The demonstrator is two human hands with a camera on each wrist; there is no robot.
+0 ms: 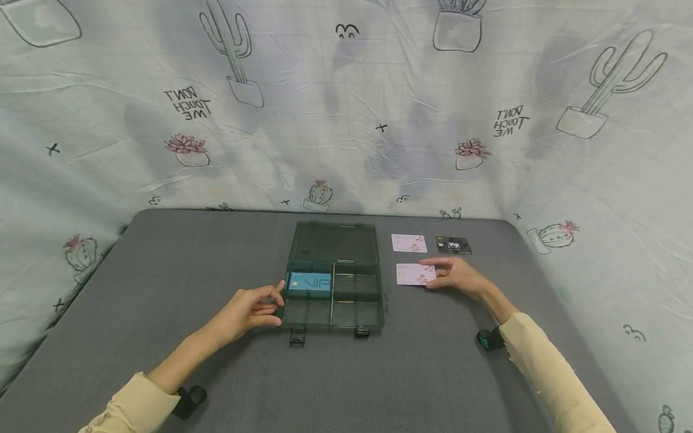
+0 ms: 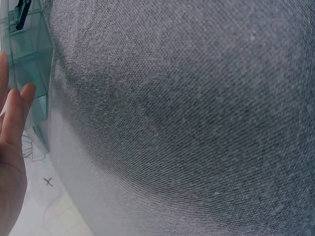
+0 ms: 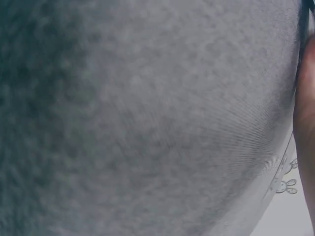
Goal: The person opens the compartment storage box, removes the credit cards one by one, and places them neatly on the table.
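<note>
A dark translucent plastic box (image 1: 356,313) lies on the table with its lid (image 1: 332,242) folded back. Inside its rear left compartment is a blue VIP card (image 1: 310,282). My left hand (image 1: 251,313) is at the box's left side, fingers loosely bent, index fingertip and thumb by the wall. The left wrist view has these fingers (image 2: 15,115) beside the box wall. To the right of the box, my right hand (image 1: 457,276) pinches the right edge of a pink card (image 1: 412,274) between thumb and fingers. The right wrist view catches only part of this hand (image 3: 306,108); the card is hidden there.
Behind the held card lie another pink card (image 1: 409,243) and a black Vip card (image 1: 453,245). Two latches, left (image 1: 297,337) and right (image 1: 362,331), hang at the box's front. A grey cloth covers the table (image 1: 227,252); a printed curtain (image 1: 346,90) rises behind it.
</note>
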